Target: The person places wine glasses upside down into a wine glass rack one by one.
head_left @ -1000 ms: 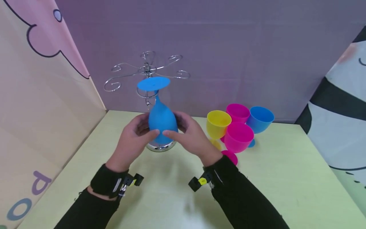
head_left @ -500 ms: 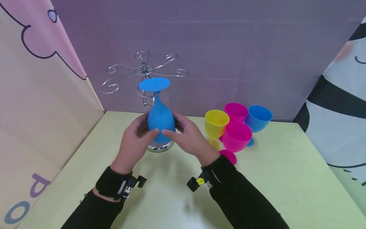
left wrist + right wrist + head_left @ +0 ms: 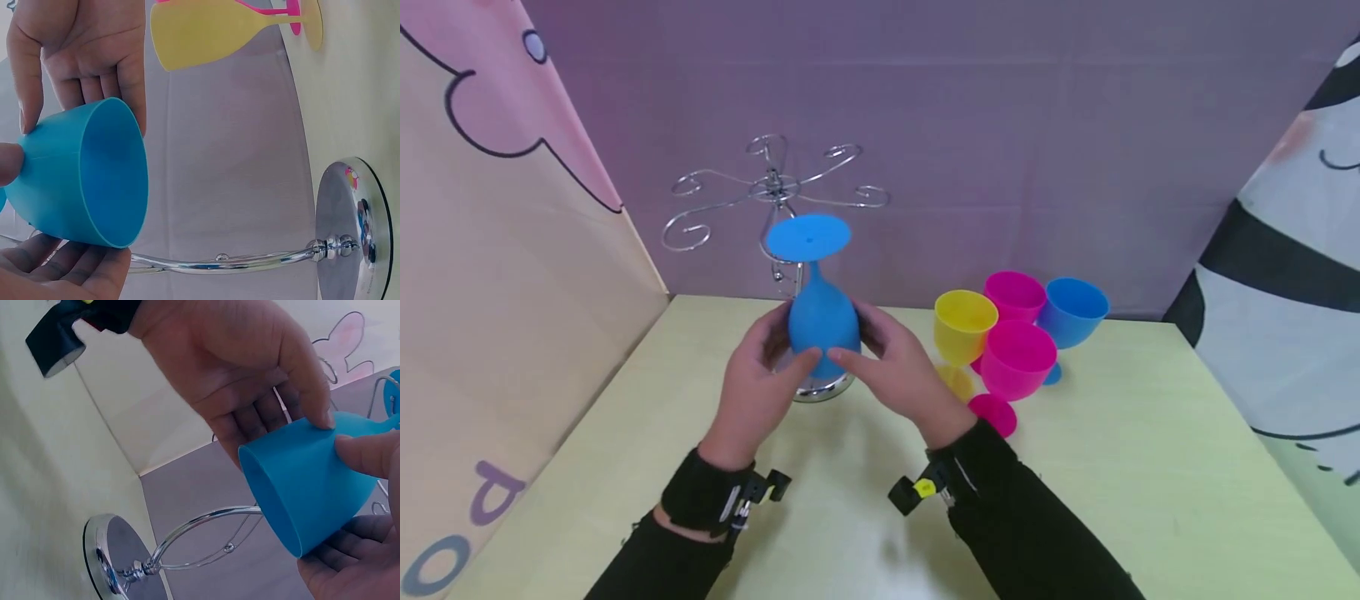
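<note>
A blue plastic goblet (image 3: 823, 321) is upside down, its foot up and its rim down. My left hand (image 3: 756, 392) grips one side of the bowl, and my right hand (image 3: 902, 371) grips the other. Both thumbs press the near side, while the other fingers wrap around behind. The left wrist view shows the open mouth of the goblet (image 3: 115, 175) between the two hands. Behind it stands a chrome goblet rack (image 3: 775, 187) with curled wire arms; the goblet's foot overlaps one front loop. The rack's round base (image 3: 823, 389) rests on the table.
Upright goblets stand in a group at right: a yellow one (image 3: 966, 325), a near pink one (image 3: 1018, 358), a far pink one (image 3: 1015, 292) and a blue one (image 3: 1075, 312). A purple backdrop (image 3: 1000, 150) rises behind the pale table (image 3: 1112, 483).
The blue goblet and both hands have moved slightly down against the rack, so its foot sits lower over the front loop. The view has shifted slightly. Both hands keep their grip.
</note>
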Tool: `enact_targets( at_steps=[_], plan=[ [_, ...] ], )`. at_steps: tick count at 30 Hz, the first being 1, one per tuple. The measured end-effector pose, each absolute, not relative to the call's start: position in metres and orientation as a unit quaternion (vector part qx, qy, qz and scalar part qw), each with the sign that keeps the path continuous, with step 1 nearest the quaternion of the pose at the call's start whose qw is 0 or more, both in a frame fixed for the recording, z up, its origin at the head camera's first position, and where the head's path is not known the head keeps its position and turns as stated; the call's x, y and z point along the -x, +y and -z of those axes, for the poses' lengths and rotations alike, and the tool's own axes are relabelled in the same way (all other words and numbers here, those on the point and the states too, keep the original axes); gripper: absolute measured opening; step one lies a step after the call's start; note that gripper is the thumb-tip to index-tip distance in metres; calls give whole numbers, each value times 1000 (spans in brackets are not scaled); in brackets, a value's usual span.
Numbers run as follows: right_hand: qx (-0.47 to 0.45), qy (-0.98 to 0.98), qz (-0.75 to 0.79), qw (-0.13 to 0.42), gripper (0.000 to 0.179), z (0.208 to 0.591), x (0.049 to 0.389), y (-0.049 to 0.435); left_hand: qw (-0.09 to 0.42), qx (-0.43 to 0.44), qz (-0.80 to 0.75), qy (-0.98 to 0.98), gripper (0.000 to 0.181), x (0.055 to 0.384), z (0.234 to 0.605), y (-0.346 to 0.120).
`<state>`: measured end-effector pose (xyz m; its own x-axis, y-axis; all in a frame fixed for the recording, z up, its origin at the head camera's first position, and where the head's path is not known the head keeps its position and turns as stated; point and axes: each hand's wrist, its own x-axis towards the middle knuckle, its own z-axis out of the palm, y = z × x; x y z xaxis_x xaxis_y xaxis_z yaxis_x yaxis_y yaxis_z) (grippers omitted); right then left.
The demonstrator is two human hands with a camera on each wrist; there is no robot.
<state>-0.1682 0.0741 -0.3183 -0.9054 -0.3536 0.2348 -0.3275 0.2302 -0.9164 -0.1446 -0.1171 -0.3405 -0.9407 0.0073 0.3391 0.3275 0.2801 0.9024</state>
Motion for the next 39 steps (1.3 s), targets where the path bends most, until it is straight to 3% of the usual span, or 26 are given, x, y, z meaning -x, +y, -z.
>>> enact_targets(
  at_steps=[9, 19, 32, 39],
  plan=[
    [196, 772, 605, -21, 70, 325, 149, 86, 165, 94, 570, -799, 76, 134, 339, -117],
    [222, 766, 603, -29, 62, 312, 116, 100, 273, 164, 522, -792, 70, 103, 311, -111],
    [260, 759, 596, -35, 57, 303, 76, 128, 307, 258, 502, -766, 70, 77, 295, -101],
    [283, 760, 583, -59, 59, 298, 64, 133, 321, 315, 480, -753, 56, 73, 296, -98]
  ],
)
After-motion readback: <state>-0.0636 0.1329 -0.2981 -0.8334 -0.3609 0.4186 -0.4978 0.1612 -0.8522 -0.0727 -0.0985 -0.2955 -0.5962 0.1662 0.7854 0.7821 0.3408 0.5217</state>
